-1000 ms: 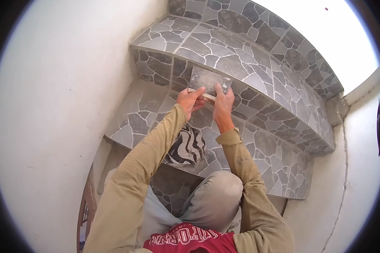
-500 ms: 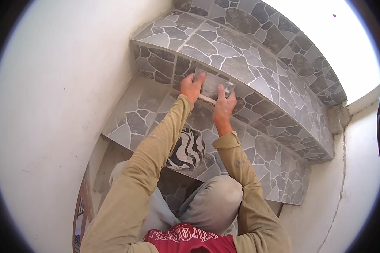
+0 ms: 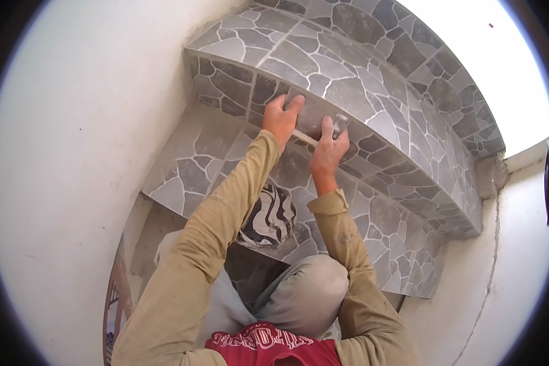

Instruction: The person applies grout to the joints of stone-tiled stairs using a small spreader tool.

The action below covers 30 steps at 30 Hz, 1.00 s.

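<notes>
Both of my hands grip a flat grey rectangular plate [image 3: 313,114] with a pale lower edge, held against the stone-patterned riser [image 3: 229,88] of the step. My left hand [image 3: 280,121] has its thumb on the near face at the left end, with the fingers partly hidden behind. At the right end, my right hand [image 3: 328,151] pinches the plate beside a shiny corner. The upper edge of the plate lies just under the front lip of the tread [image 3: 341,85]. What is behind the plate is hidden.
A rounded black-and-white patterned thing [image 3: 268,216] sits on the lower tread [image 3: 192,177], between my forearms. A white wall [image 3: 85,152] rises on the left. On the right stands a cracked wall [image 3: 470,274]. My bent knee [image 3: 311,287] is close below.
Both hands have shifted the plate slightly up and to the right, closer to the lip of the tread. The grip looks the same.
</notes>
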Motion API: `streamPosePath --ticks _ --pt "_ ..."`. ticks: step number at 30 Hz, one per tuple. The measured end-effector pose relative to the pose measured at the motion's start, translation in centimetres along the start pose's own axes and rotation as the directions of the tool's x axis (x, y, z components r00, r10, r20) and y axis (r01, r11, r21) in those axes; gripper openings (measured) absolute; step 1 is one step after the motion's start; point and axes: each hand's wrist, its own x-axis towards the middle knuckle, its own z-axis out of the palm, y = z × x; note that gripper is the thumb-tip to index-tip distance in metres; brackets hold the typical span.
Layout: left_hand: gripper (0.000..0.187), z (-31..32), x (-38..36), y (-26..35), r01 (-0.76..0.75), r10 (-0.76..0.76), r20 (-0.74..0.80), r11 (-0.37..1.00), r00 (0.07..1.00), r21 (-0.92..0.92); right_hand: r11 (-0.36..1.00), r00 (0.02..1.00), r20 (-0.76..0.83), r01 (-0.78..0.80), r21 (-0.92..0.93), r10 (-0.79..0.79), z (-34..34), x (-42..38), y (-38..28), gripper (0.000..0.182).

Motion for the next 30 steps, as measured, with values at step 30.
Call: streamPosePath --ticks 30 --pt "0.036 3.0 -1.4 -4.0 0.068 -0.067 0.019 0.997 0.998 -0.031 0.995 0.995 0.015 -0.096 -0.034 0.097 -3.3 0.2 -0.7 0.026"
